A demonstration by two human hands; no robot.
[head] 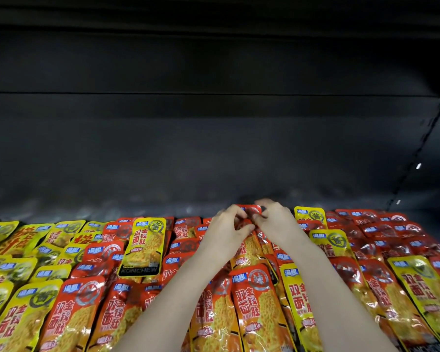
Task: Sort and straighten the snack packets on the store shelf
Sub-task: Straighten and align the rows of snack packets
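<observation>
Near the front edge of the shelf [112, 209], red packets [254, 301] lay in rows in the middle, with yellow packets [18, 313] toward the left end. Farther in, a black-banded yellow packet [145, 245] lay on top of red ones. In the back row, the left hand [226, 224] and the right hand [277, 219] each pinched the top of one red packet [249, 212], with fingers curled.

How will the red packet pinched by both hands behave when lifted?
Probably floppy: the red packet looks like thin, wrinkled film where the left hand and right hand pinch it. Likely slippery, given the glossy glare. It may drag overlapping packets along.
</observation>
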